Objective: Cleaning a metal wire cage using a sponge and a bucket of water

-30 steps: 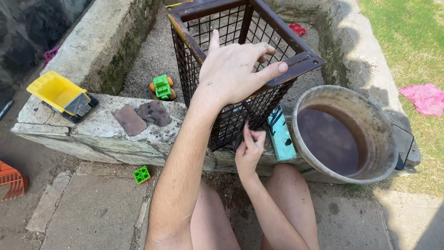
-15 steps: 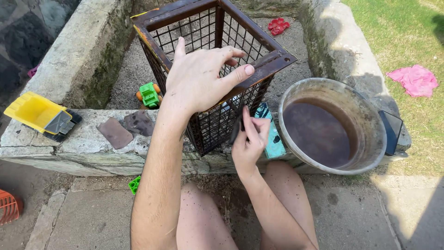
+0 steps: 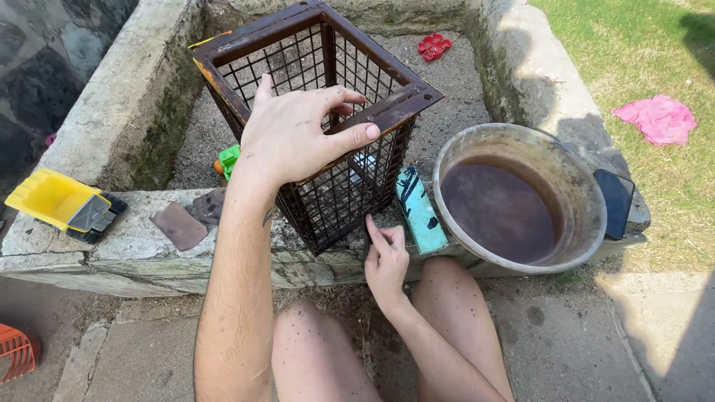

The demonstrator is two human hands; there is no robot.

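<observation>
Muddy water (image 3: pixel 500 208) fills metal basin (image 3: pixel 588 186); left hand (image 3: pixel 298 138) grips wire cage (image 3: pixel 387 112).

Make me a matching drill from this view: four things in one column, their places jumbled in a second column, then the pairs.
Things:
1. left hand
2. right hand
3. yellow toy truck
4. pink cloth

Places:
A. on the grass, far right
B. gripping the top rim of the rusty wire cage
C. on the stone ledge, far left
D. at the cage's lower corner, beside the turquoise brush

Pairs: 1-B, 2-D, 3-C, 4-A
</observation>
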